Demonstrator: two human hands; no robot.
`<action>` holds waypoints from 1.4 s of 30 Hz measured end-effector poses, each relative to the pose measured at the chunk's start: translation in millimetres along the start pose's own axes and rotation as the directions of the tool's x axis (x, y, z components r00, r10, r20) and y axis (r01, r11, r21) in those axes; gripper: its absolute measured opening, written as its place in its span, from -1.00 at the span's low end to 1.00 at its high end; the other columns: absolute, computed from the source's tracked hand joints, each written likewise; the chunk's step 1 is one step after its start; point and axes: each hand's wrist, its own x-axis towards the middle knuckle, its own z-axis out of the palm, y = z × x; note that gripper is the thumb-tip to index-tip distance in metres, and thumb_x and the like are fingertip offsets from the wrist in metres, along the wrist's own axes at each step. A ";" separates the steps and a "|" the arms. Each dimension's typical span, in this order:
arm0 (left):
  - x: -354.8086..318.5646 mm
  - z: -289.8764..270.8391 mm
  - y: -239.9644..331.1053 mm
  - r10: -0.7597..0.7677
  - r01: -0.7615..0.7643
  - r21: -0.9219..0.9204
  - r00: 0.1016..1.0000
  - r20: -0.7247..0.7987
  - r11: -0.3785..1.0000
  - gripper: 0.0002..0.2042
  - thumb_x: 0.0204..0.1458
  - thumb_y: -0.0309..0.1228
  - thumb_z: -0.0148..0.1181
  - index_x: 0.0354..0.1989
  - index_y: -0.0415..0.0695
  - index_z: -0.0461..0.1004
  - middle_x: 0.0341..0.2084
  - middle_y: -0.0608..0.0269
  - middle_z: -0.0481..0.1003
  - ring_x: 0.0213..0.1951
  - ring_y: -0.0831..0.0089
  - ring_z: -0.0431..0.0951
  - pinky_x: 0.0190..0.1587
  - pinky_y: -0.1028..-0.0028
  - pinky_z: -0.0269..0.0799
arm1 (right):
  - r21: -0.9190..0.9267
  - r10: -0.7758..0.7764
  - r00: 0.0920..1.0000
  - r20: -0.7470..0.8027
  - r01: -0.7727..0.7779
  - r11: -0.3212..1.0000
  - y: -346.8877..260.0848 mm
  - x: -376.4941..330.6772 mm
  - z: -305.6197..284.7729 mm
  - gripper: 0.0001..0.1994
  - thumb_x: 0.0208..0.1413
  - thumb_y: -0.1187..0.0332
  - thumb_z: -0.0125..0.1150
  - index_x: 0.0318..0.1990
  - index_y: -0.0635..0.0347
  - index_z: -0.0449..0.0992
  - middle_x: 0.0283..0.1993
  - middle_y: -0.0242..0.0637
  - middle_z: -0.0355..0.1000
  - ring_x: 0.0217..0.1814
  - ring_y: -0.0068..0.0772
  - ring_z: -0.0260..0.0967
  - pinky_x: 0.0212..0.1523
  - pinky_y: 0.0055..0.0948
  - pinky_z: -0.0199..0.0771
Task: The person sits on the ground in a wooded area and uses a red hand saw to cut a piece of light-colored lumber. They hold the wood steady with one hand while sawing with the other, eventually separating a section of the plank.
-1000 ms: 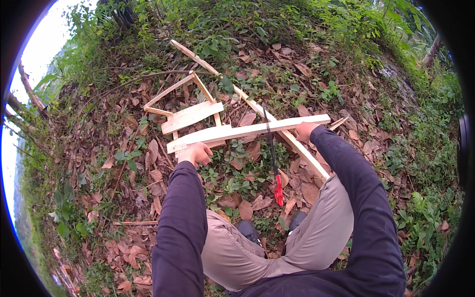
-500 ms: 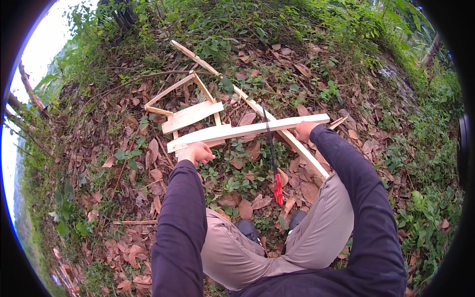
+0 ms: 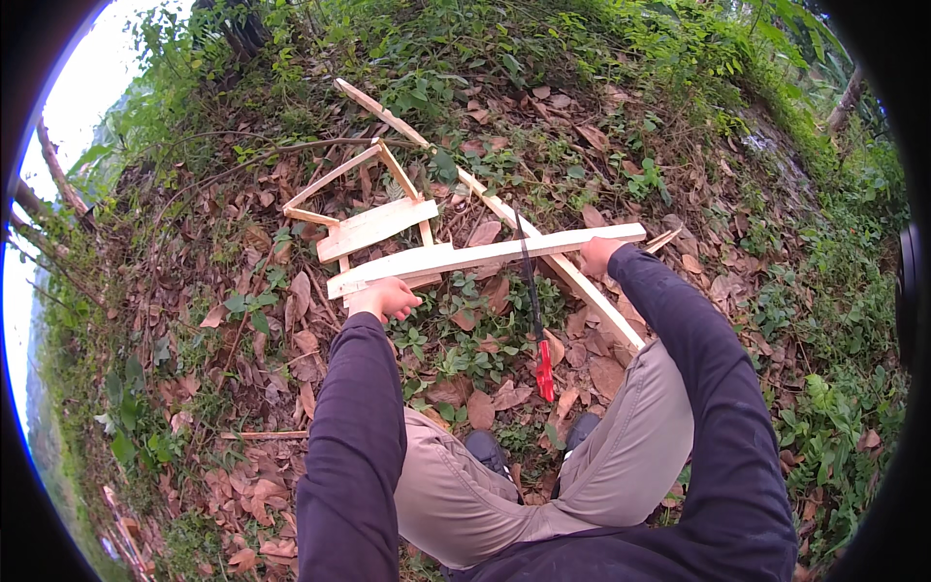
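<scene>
Long pale sawn wooden plank (image 3: pixel 485 256): held level above the leaf-strewn ground (image 3: pixel 242 320), crossing a thin wooden frame (image 3: pixel 373 209). Left hand (image 3: pixel 385 297) clamped near one end, right hand (image 3: pixel 598 256) near the other. Judged stiff, light, splintery; best gripped at both ends.

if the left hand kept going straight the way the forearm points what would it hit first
Probably the pale wooden plank it already grips at its left end: the left hand points up and away from the body. Past that lies the small wooden frame on the leaves, though depth is unclear.
</scene>
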 end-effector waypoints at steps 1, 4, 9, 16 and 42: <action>-0.2 0.1 1.0 0.000 0.000 0.002 1.000 0.001 1.000 -0.63 0.21 -0.08 0.20 0.02 -0.08 0.54 -0.19 0.37 0.61 -0.20 0.54 0.61 -0.13 0.35 0.54 | -0.001 -0.001 1.000 -0.001 0.001 1.000 1.2 -0.1 0.9 -0.54 -0.04 0.09 0.29 -0.18 0.39 0.63 -0.19 0.13 0.59 -0.11 0.09 0.57 -0.02 -0.13 0.56; 0.4 0.1 0.7 -0.006 0.006 0.008 1.000 0.004 1.000 -0.62 0.22 -0.07 0.19 0.04 -0.08 0.54 -0.18 0.38 0.61 -0.20 0.54 0.61 -0.13 0.34 0.53 | -0.018 -0.016 1.000 -0.003 0.016 1.000 0.2 -0.3 -0.3 -0.54 -0.05 0.10 0.29 -0.18 0.38 0.63 -0.19 0.12 0.59 -0.11 0.09 0.57 -0.02 -0.13 0.57; 2.8 0.1 1.8 0.005 -0.005 0.031 1.000 0.002 0.999 -0.61 0.22 -0.07 0.17 0.06 -0.07 0.52 -0.17 0.38 0.60 -0.18 0.54 0.61 -0.13 0.33 0.54 | 0.011 -0.003 1.000 -0.007 0.003 1.000 1.4 -1.7 2.0 -0.54 -0.05 0.10 0.30 -0.17 0.37 0.63 -0.19 0.12 0.59 -0.10 0.08 0.57 -0.02 -0.13 0.57; 6.5 1.2 -1.6 0.017 -0.018 0.035 1.000 0.014 0.999 -0.58 0.24 -0.05 0.14 0.09 -0.09 0.50 -0.15 0.35 0.60 -0.19 0.55 0.61 -0.20 0.40 0.57 | -0.006 0.025 0.999 0.021 -0.024 1.000 -4.1 0.6 1.2 -0.58 -0.02 0.13 0.31 -0.11 0.30 0.65 -0.14 0.05 0.60 -0.07 0.01 0.58 0.00 -0.14 0.57; 7.7 3.2 2.5 0.017 -0.017 0.020 1.000 -0.007 1.000 -0.58 0.21 -0.08 0.16 0.06 -0.13 0.51 -0.16 0.27 0.61 -0.18 0.48 0.63 -0.18 0.34 0.57 | -0.029 0.002 1.000 0.007 -0.002 1.000 -8.1 6.4 5.2 -0.65 -0.06 0.27 0.26 -0.12 0.24 0.67 -0.15 -0.02 0.61 -0.09 -0.04 0.59 -0.07 -0.14 0.59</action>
